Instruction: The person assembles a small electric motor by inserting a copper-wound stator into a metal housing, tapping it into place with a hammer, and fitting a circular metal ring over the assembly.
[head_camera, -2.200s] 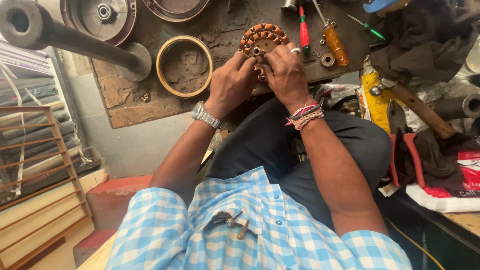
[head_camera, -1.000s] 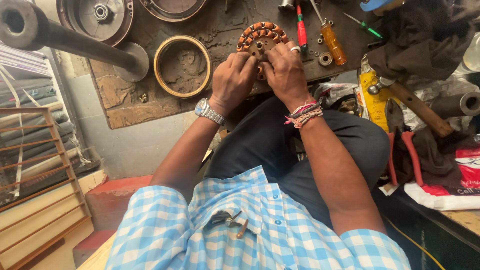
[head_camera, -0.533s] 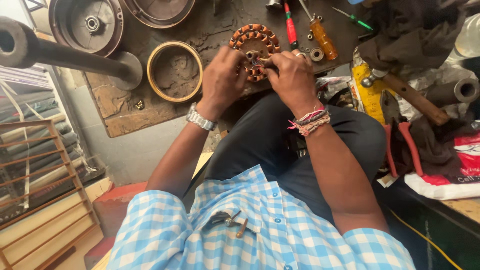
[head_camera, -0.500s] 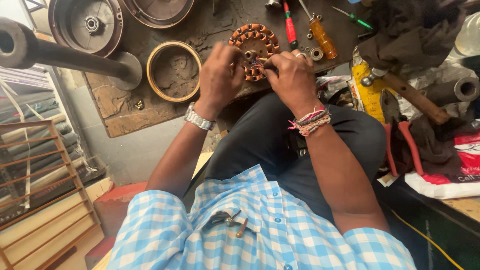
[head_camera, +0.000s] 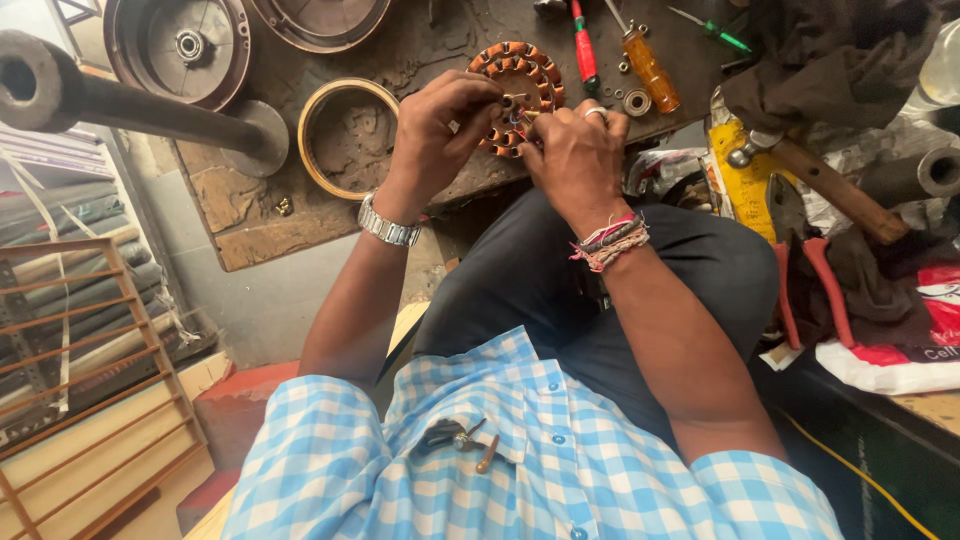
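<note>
The copper-wound stator (head_camera: 515, 90) lies on the worn board (head_camera: 290, 225), just right of the brass ring (head_camera: 350, 135). My left hand (head_camera: 440, 125) pinches a small part at its centre; my right hand (head_camera: 575, 155) curls over its near edge. Two screwdrivers (head_camera: 620, 55) lie beyond.

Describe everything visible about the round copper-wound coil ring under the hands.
The round copper-wound coil ring is a ring of orange-brown wire coils around a metal hub. It lies flat on the worn dark workboard, beside a brass-rimmed round housing. The left hand pinches at its centre; the right hand covers its near edge.
</note>
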